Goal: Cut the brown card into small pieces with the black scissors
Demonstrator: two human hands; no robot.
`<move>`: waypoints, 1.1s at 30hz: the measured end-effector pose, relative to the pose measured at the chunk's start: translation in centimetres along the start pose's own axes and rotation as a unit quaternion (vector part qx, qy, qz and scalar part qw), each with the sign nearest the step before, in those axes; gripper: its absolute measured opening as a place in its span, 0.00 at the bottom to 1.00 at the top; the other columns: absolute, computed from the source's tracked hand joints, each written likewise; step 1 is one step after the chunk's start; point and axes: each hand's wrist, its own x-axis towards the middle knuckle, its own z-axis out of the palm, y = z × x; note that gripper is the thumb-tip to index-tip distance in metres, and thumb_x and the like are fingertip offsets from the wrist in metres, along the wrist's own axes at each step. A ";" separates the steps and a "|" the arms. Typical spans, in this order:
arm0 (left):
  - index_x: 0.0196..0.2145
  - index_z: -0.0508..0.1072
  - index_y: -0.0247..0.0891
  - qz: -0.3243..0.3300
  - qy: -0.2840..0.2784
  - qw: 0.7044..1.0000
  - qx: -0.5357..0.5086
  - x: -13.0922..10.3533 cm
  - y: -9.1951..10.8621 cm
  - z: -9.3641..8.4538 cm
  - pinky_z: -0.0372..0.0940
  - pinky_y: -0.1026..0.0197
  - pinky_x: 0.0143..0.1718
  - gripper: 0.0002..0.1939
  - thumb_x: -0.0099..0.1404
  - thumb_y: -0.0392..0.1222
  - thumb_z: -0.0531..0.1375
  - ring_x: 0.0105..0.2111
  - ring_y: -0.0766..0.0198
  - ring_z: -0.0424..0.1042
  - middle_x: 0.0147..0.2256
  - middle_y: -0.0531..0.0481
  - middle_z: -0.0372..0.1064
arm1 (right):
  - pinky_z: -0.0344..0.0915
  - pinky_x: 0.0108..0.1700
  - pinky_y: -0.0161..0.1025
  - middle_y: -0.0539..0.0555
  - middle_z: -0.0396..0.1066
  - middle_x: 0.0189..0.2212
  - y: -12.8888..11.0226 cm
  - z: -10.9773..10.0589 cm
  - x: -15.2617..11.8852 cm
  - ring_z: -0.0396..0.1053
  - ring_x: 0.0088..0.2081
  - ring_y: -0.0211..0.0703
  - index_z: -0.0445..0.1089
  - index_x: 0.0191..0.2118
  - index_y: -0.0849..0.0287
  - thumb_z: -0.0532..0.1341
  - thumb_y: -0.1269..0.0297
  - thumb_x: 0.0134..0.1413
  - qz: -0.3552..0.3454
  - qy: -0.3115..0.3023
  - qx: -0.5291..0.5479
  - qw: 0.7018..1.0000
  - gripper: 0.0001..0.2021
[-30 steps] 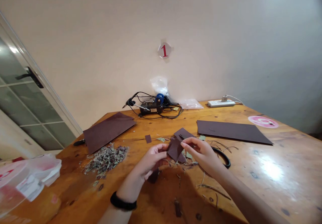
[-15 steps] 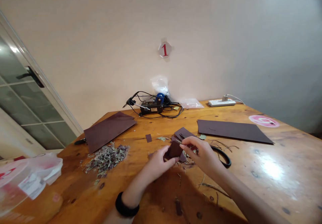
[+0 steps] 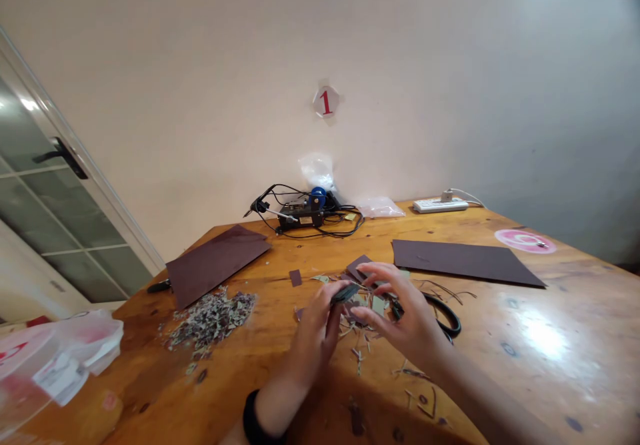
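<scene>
My left hand (image 3: 311,328) is closed on a small dark piece of sheet (image 3: 345,293), tilted and seen nearly edge-on. To its right, my right hand (image 3: 404,311) is open, its fingers curved and apart close to that piece. Whether a fingertip touches it I cannot tell. Below and between the hands lie brown and greenish sheet cuttings (image 3: 379,305) and thin strips. The black-handled scissors (image 3: 450,315) rest beside my right wrist, their blades partly hidden by the hand.
A heap of shredded scraps (image 3: 215,318) lies left of my hands. Large brown sheets lie at left (image 3: 220,258) and right (image 3: 465,261). Behind them stand a black device with cables (image 3: 300,215) and a power strip (image 3: 440,205). A plastic bag (image 3: 95,338) sits at the left.
My left hand has turned the small piece from facing me to nearly edge-on. The fingers of my right hand have opened and drawn away from it.
</scene>
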 end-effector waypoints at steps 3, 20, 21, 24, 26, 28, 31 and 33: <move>0.59 0.58 0.47 0.074 0.001 0.992 0.103 -0.2 0.0 -0.7 0.65 0.55 0.48 0.22 0.69 0.36 0.49 0.50 0.57 0.67 0.51 0.42 0.65 | 0.68 0.50 0.47 0.59 0.68 0.53 -0.3 0.8 -0.3 0.68 0.51 0.50 0.62 0.56 0.51 0.66 0.60 0.48 0.085 -0.059 0.085 0.991 0.27; 0.65 0.49 0.41 0.137 -0.050 0.953 0.265 0.2 2.5 -1.5 0.69 0.53 0.42 0.29 0.68 0.43 0.51 0.44 0.54 0.69 0.47 0.38 0.64 | 0.64 0.52 0.49 0.57 0.75 0.45 1.0 2.0 -0.4 0.71 0.48 0.53 0.74 0.44 0.53 0.68 0.48 0.43 0.304 -0.032 0.446 0.841 0.22; 0.64 0.49 0.40 0.144 -0.065 0.952 0.261 0.2 2.7 -1.7 0.69 0.53 0.43 0.29 0.69 0.45 0.51 0.45 0.52 0.69 0.47 0.38 0.65 | 0.65 0.50 0.47 0.57 0.76 0.43 1.1 1.9 -0.3 0.72 0.46 0.51 0.74 0.45 0.54 0.67 0.49 0.44 0.312 -0.042 0.462 0.829 0.22; 0.62 0.53 0.39 0.150 -0.095 0.952 0.249 0.4 3.2 -2.2 0.69 0.53 0.42 0.26 0.70 0.47 0.49 0.44 0.53 0.69 0.45 0.39 0.67 | 0.67 0.43 0.40 0.55 0.77 0.39 1.6 1.7 -0.2 0.74 0.38 0.45 0.75 0.44 0.54 0.68 0.50 0.43 0.338 -0.070 0.508 0.789 0.21; 0.59 0.57 0.39 0.150 -0.091 0.957 0.230 0.4 3.3 -2.3 0.69 0.56 0.40 0.22 0.70 0.45 0.49 0.41 0.56 0.70 0.42 0.41 0.68 | 0.67 0.38 0.36 0.54 0.78 0.36 1.9 1.6 -0.4 0.73 0.36 0.43 0.77 0.39 0.54 0.68 0.50 0.42 0.355 -0.084 0.529 0.766 0.19; 0.55 0.62 0.40 0.155 -0.072 0.965 0.198 0.4 3.3 -2.1 0.69 0.58 0.38 0.17 0.70 0.43 0.51 0.38 0.59 0.70 0.39 0.44 0.68 | 0.67 0.37 0.35 0.53 0.77 0.35 2.2 1.5 -0.6 0.73 0.36 0.42 0.77 0.36 0.55 0.68 0.50 0.42 0.363 -0.102 0.542 0.751 0.17; 0.49 0.66 0.41 0.168 -0.037 0.972 0.161 0.3 3.3 -1.9 0.68 0.60 0.35 0.13 0.67 0.43 0.56 0.36 0.61 0.69 0.36 0.47 0.67 | 0.66 0.36 0.35 0.54 0.77 0.36 2.7 1.4 -1.0 0.73 0.37 0.43 0.77 0.38 0.54 0.64 0.50 0.46 0.354 -0.135 0.547 0.747 0.16; 0.47 0.68 0.42 0.173 -0.021 0.973 0.152 0.2 3.3 -1.8 0.68 0.60 0.34 0.13 0.65 0.44 0.59 0.36 0.61 0.68 0.37 0.47 0.66 | 0.66 0.36 0.36 0.54 0.76 0.36 2.8 1.3 -1.3 0.73 0.36 0.43 0.76 0.39 0.54 0.63 0.50 0.47 0.345 -0.158 0.545 0.747 0.16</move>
